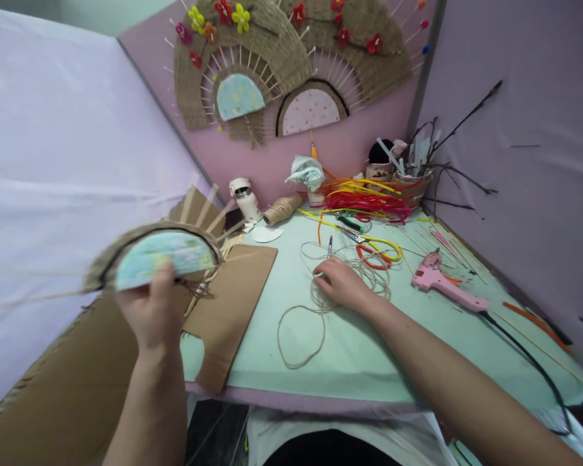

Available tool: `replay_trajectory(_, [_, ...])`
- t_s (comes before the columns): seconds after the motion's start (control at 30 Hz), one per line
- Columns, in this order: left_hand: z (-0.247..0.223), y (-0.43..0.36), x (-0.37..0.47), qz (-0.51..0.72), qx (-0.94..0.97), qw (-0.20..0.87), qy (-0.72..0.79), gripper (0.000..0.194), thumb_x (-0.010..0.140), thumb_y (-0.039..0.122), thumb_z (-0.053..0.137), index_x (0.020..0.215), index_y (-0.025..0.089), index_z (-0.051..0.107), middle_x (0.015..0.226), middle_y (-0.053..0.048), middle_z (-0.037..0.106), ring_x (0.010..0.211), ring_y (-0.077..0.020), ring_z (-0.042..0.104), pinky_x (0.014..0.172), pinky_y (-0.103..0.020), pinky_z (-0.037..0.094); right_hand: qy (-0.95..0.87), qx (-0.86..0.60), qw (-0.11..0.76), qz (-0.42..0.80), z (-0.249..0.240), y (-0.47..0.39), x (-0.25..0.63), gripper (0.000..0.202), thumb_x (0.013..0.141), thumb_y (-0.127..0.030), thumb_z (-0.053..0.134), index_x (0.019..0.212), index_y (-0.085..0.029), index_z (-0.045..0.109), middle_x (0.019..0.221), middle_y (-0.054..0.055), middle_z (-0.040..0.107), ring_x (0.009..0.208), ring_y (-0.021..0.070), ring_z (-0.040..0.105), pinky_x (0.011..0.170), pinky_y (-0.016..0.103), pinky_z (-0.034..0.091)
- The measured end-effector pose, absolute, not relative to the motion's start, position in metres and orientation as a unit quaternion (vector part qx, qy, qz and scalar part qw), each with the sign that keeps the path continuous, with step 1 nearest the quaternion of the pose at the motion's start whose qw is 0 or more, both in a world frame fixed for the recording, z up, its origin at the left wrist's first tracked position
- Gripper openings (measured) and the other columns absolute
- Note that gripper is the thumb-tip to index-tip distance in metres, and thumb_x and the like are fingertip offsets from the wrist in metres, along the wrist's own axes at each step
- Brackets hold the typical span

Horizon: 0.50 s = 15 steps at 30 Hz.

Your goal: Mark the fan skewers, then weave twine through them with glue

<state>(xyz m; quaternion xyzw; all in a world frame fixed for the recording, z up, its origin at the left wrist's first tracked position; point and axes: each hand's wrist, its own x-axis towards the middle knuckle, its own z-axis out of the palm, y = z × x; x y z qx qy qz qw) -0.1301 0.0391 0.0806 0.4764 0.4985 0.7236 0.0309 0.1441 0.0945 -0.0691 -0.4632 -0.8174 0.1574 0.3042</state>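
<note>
My left hand (153,310) grips a half-round cardboard fan base (148,259), thumb pressed on its blue-green flowered cloth. Thin sticks spread from its rim, and the outer ones are smeared by motion. My right hand (342,283) rests on the table with its fingers curled over a loose, tangled length of twine (301,336). Its fingertips are closed around a strand, though the exact grip is partly hidden. Just beyond that hand lies a pen (330,246). Scissors with red and yellow handles (381,249) lie beside the coil.
A pink glue gun (447,285) with a black cord is at right. Brown cardboard (243,285) lies at left. Along the back are a twine spool (282,208), a white bottle (247,202), coloured pipe cleaners (364,200) and a twig-filled pot (412,188). Woven fans (282,52) hang behind.
</note>
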Motion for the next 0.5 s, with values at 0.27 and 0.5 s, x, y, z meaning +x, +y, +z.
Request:
replay_trajectory(0.27, [0.066, 0.057, -0.098, 0.804, 0.274, 0.373, 0.375, 0.019, 0.072, 0.027, 0.058, 0.089, 0.02, 0.063, 0.08, 0.001, 0.069, 0.067, -0.0119, 0.063, 0.064, -0.026, 0.057, -0.736, -0.488, 0.451, 0.128, -0.067, 0.101, 0.148, 0.026, 0.093, -0.03, 0.049, 0.071, -0.02, 0.06, 0.076, 0.007, 0.065, 0.08, 0.0219, 0.057, 0.076, 0.035, 0.042])
replay_trajectory(0.5, [0.017, 0.099, -0.053, 0.766, 0.186, 0.533, 0.307, 0.015, 0.076, 0.021, 0.059, 0.091, 0.019, 0.064, 0.082, 0.001, 0.07, 0.068, -0.0102, 0.065, 0.063, -0.022, 0.055, -0.669, -0.52, 0.519, 0.109, -0.062, 0.107, 0.16, 0.012, 0.09, -0.026, 0.049, 0.086, -0.02, 0.058, 0.089, 0.006, 0.062, 0.082, 0.0195, 0.057, 0.077, 0.033, 0.044])
